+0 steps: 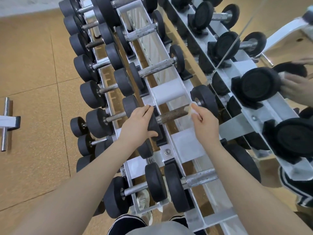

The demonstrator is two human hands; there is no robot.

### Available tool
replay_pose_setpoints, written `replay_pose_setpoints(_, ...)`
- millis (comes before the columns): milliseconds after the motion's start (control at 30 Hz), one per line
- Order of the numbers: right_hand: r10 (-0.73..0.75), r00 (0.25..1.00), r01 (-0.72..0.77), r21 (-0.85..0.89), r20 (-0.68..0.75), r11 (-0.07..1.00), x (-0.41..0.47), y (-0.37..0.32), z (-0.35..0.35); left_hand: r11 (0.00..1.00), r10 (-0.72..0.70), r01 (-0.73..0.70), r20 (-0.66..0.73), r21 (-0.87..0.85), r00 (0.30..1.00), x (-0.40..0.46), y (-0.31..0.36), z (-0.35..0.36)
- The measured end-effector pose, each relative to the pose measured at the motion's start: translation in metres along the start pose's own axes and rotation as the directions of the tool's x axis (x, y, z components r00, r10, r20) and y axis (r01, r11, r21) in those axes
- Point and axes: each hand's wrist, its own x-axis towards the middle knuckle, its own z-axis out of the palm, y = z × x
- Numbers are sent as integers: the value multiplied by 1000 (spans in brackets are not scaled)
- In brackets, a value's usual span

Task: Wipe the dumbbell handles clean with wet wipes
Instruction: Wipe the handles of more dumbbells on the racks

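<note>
A black dumbbell lies across the top tier of the white rack [184, 145], its knurled, rust-tinged handle [171, 114] bare in the middle. My left hand [138, 123] grips the near black end weight [153, 126], fingers over its top and thumb below. My right hand [204, 122] pinches a white wet wipe [192, 109] against the handle's far end, beside the other end weight [205, 100].
Several more black dumbbells fill the rack's tiers above, below and to the left. A mirror at the right reflects the rack and hands [294, 85]. Tan rubber floor lies to the left, with a metal bar [6, 123] on it. My shoes [144, 200] show beneath the rack.
</note>
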Motion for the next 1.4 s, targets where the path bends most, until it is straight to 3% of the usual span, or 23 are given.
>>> replay_pose_setpoints(67, -252, 966, 258, -354, 66, 899, 12, 0, 6, 1000, -4, 4, -5, -4, 1000, -1, 0, 0)
replay_pose_setpoints(133, -270, 947, 322, -521, 175, 791, 18, 3, 20, 1000, -7, 7, -8, -5, 1000, -1, 1, 1)
replay_pose_setpoints(267, -331, 885, 460, -501, 327, 733, 6, 3, 46, 1000, -10, 10, -1, 8, 1000, 1, 0, 2)
replay_pose_setpoints(367, -411, 783, 609, -437, 467, 662, -7, -3, 58, 1000, -3, 3, -15, 11, 1000, 2, -1, 4)
replay_pose_setpoints(467, -520, 723, 691, -483, 456, 538, 0, 8, 56, 1000, 1, -1, -11, 15, 1000, 2, -2, 5)
replay_pose_setpoints(533, -513, 789, 602, -594, 337, 535, 13, 17, 43, 1000, 1, -1, 0, 7, 1000, 1, -2, 4)
replay_pose_setpoints(600, -423, 875, 466, -645, 234, 606, 18, 18, 32, 1000, 1, -1, 3, -2, 1000, 1, -2, 3)
replay_pose_setpoints(700, -343, 896, 442, -641, 283, 627, 5, 5, 40, 1000, 1, -1, 0, 4, 1000, 1, -2, 4)
replay_pose_setpoints(800, -305, 801, 563, -474, 515, 678, -8, -15, 52, 1000, -12, 11, 13, 17, 1000, 0, 0, 4)
replay_pose_setpoints(833, -305, 781, 556, -383, 546, 738, -9, -19, 50, 1000, -14, 14, 12, 17, 1000, -1, 2, 4)
replay_pose_setpoints(867, -290, 792, 487, -271, 537, 830, -11, -21, 45, 1000, -9, 9, 0, 20, 1000, -3, 3, 4)
replay_pose_setpoints(933, -186, 889, 195, 20, 418, 981, -18, -21, 25, 998, 38, -36, -46, 42, 998, -11, 7, 6)
replay_pose_setpoints(1000, -51, 953, -23, 239, 299, 971, -33, -16, -1, 992, 127, -124, -100, 33, 987, -22, 11, 10)
replay_pose_setpoints(1067, 46, 969, -132, 350, 243, 927, -50, -9, -21, 974, 224, -227, -95, -21, 970, -33, 17, 14)
replay_pose_setpoints(1200, 152, 980, -193, 411, 131, 891, -84, 12, -43, 921, 338, -308, 93, -239, 937, -54, 39, 18)
replay_pose_setpoints(1267, 120, 992, -122, 252, 26, 960, -98, 24, -46, 905, 370, -314, 168, -286, 914, -65, 52, 19)
replay_pose_setpoints(1300, 69, 997, -67, 83, -24, 994, -103, 31, -47, 909, 374, -314, 205, -275, 904, -70, 57, 20)
replay_pose_setpoints(1367, -104, 994, 88, -296, -38, 951, -112, 48, -44, 933, 350, -309, 268, -184, 898, -80, 64, 23)
replay_pose_setpoints(1400, -177, 984, 173, -432, 31, 885, -117, 54, -40, 943, 333, -311, 288, -120, 898, -85, 66, 24)
